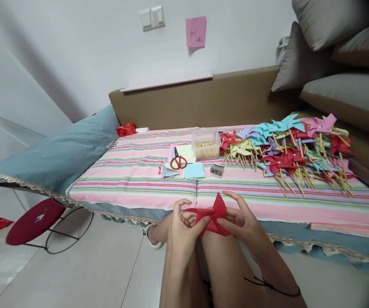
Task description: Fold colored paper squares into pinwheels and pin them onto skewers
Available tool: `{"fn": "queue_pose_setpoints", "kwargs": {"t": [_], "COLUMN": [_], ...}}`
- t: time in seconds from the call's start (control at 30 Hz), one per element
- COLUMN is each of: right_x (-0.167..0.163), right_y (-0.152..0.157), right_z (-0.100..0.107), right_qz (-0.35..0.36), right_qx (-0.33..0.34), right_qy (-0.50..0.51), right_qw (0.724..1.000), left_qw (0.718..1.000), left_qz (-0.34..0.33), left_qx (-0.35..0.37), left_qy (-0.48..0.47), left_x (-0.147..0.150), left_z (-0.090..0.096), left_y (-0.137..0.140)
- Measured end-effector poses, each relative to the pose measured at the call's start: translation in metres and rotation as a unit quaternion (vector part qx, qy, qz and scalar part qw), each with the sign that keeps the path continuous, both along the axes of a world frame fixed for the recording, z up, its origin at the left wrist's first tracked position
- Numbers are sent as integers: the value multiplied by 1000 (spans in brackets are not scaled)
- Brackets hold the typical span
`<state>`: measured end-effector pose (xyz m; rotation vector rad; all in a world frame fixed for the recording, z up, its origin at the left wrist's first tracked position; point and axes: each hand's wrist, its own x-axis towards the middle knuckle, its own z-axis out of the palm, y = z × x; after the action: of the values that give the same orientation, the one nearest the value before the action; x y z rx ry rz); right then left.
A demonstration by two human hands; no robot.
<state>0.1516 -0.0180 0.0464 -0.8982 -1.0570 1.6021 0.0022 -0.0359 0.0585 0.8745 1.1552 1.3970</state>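
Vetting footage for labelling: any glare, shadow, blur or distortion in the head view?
Head view throughout: soft light; faint shadow under the pink note; glare on the floor, lower left; stool looks stretched by the lens; right corners dark; folds readable on the red paper.

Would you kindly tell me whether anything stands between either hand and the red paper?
Nothing visible does: the left hand and the right hand both hold the red paper directly. The scissors lie farther off, among paper sheets on the striped cloth.
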Motion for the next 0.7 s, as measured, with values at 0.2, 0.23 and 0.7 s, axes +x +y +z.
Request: {"fn": "queue_pose_setpoints", "kwargs": {"t": [0.2,0.23,0.7], "right_x": [18,22,1], "right_y": [38,49,361], "right_z": [0,2,15], "right_qz": [-64,-84,-21], "right_qx": [32,38,197], "right_qy": [-68,-79,-578], "right_qw": [995,993,792], "left_qw": [994,993,973], "left_qz": [97,108,91], "left_qx": [-13,-14,27], "left_qy": [-42,-45,-211], "left_x": [-12,-14,-10], "left_z": [-2,-5,-31], "left_y": [14,19,212]}}
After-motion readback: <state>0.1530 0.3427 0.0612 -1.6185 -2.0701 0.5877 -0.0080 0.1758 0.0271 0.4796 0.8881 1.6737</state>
